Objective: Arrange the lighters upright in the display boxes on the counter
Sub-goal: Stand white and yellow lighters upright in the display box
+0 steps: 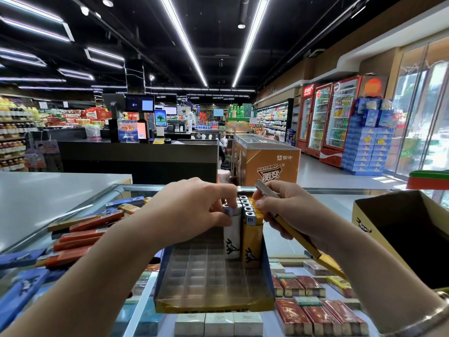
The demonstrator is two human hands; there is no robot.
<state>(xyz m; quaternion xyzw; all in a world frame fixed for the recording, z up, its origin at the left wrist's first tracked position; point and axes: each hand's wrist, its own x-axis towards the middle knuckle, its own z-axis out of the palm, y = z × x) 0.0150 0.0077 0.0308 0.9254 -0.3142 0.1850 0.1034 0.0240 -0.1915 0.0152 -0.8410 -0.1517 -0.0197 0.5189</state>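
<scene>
Loose lighters [82, 235] lie left on the glass counter [335, 205]. Your left hand [192, 210] pinches a white lighter [232, 237] upright in the display tray [213, 280]; your right hand [289, 212] grips yellow lighters [303, 237].

A single head-worn wide-angle view looks forward and down from close above the glass bench [328, 205], both forearms reaching in from the bottom edge; its upper half faces level down the shop aisle and ceiling lights.
</scene>
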